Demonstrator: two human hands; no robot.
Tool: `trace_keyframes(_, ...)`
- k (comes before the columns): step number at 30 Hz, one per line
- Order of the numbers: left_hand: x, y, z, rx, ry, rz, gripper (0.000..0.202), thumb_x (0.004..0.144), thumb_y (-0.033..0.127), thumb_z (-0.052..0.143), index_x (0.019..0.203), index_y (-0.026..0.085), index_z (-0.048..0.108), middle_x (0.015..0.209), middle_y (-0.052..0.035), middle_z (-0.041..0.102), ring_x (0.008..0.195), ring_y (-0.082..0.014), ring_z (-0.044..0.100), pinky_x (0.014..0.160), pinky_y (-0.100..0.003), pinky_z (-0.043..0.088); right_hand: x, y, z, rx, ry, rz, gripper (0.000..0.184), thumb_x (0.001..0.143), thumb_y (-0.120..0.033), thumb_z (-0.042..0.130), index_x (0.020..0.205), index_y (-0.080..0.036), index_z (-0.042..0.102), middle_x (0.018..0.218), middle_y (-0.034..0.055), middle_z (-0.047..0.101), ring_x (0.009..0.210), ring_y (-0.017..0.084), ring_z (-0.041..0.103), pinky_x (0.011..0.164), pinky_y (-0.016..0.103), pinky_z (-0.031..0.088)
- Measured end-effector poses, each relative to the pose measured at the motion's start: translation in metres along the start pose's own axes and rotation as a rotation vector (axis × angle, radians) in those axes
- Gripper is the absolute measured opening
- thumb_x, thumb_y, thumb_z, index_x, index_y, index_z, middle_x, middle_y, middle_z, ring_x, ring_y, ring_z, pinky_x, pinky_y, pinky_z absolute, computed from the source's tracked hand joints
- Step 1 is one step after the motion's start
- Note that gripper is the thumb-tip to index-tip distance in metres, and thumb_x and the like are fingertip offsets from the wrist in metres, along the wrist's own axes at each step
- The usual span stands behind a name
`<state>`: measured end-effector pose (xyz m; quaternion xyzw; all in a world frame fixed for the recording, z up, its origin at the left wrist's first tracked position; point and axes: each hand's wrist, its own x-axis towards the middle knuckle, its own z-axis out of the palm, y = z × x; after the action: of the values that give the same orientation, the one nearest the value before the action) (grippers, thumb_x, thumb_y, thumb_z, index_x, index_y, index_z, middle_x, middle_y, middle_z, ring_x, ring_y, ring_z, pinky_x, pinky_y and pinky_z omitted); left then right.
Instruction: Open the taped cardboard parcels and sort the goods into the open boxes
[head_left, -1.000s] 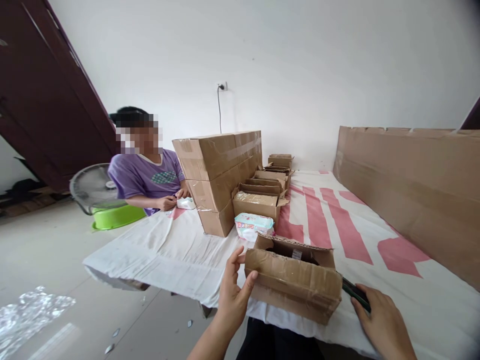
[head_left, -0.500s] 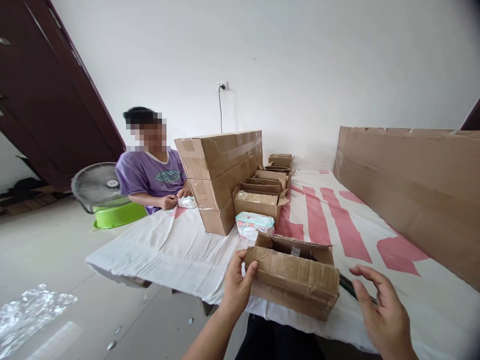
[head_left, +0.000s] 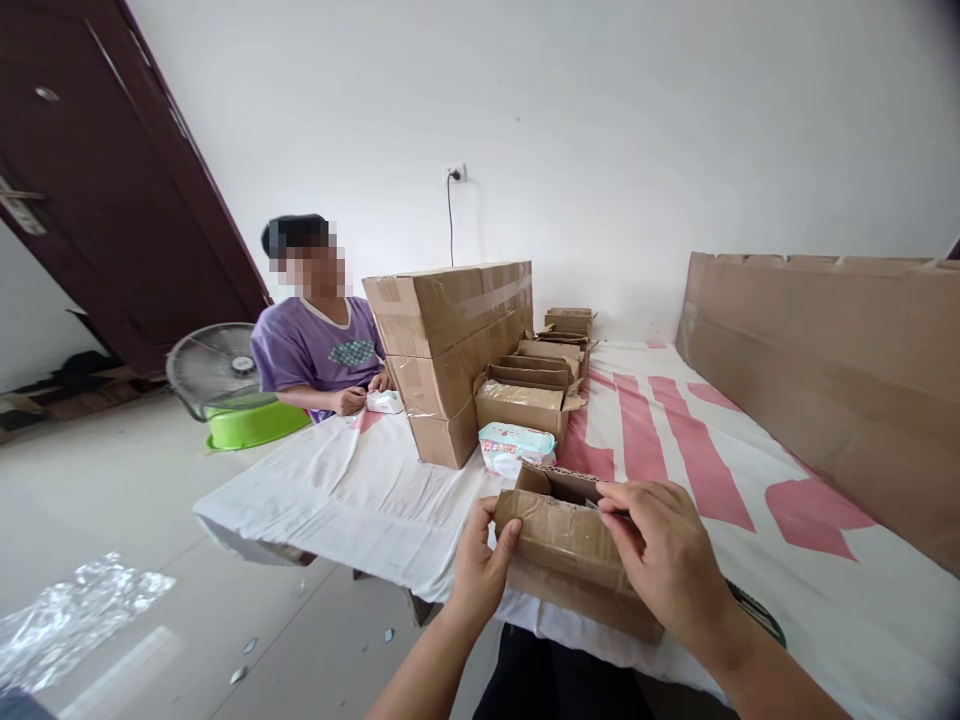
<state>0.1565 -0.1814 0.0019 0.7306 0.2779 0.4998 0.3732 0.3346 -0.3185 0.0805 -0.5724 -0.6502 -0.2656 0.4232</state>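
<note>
A small open cardboard box [head_left: 559, 540] sits at the near edge of the white and pink cloth [head_left: 375, 490]. My left hand [head_left: 480, 570] grips the box's left end, thumb on the front flap. My right hand [head_left: 664, 560] lies over the box's top right, fingers curled on its upper edge. A dark green and black tool [head_left: 757, 612] rests on the cloth behind my right wrist. A pack of wipes [head_left: 516, 446] lies just beyond the box.
Stacked taped cartons [head_left: 450, 350] and a row of small open boxes [head_left: 536, 385] stand mid-table. A person in a purple shirt [head_left: 319, 345] sits at the far left corner. Flat cardboard [head_left: 832, 370] lines the right side. A fan [head_left: 210, 365] and green basin [head_left: 251, 425] stand on the floor.
My right hand left the dark tool on the cloth and moved left onto the top of the box. My left hand closed more firmly on the box's left end.
</note>
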Motion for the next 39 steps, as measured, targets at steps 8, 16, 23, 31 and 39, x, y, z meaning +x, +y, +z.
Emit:
trace_keyframes(8,0.0,0.001,0.002,0.018,-0.002,0.01,0.026,0.092,0.044,0.053,0.098,0.019,0.058,0.09,-0.0056,0.064,0.086,-0.0218,0.061,0.079,-0.034,0.048,-0.002,0.002,-0.004,-0.07,-0.062,-0.054,0.024,0.093,-0.01,0.051,0.112,-0.017,0.064,0.09,0.0062,0.068,0.087,0.022,0.059,0.083,0.04,0.045)
trace_keyframes(16,0.0,0.004,0.003,0.026,0.015,0.029,0.026,0.091,0.043,0.053,0.097,0.019,0.058,0.089,-0.0049,0.064,0.086,-0.0218,0.061,0.078,-0.034,0.048,0.009,-0.002,0.002,-0.099,-0.122,0.013,0.018,0.093,-0.015,0.052,0.108,-0.017,0.062,0.091,0.0066,0.068,0.094,0.025,0.058,0.089,0.044,0.041)
trace_keyframes(23,0.001,0.005,0.001,0.061,0.01,0.051,0.023,0.091,0.04,0.053,0.095,0.018,0.058,0.086,-0.0044,0.062,0.08,-0.0201,0.059,0.075,-0.033,0.048,0.007,-0.003,0.003,0.017,-0.078,-0.037,0.025,0.093,-0.004,0.044,0.081,-0.019,0.058,0.078,0.002,0.062,0.084,0.019,0.054,0.083,0.038,0.038)
trace_keyframes(31,0.002,0.004,0.002,0.072,0.003,0.057,0.022,0.091,0.04,0.053,0.096,0.019,0.058,0.087,-0.0046,0.062,0.081,-0.0204,0.059,0.075,-0.033,0.048,-0.004,0.004,0.002,0.021,-0.08,-0.026,0.022,0.094,-0.004,0.045,0.081,-0.018,0.057,0.085,0.0041,0.061,0.091,0.02,0.053,0.086,0.04,0.037)
trace_keyframes(39,0.002,0.015,-0.004,0.312,0.051,0.128,0.031,0.091,0.033,0.054,0.118,0.019,0.05,0.104,-0.0087,0.062,0.098,-0.0239,0.061,0.084,-0.039,0.049,-0.002,0.002,0.005,0.016,-0.071,0.007,0.019,0.094,-0.006,0.047,0.083,-0.018,0.058,0.085,0.0035,0.062,0.089,0.02,0.053,0.084,0.038,0.037)
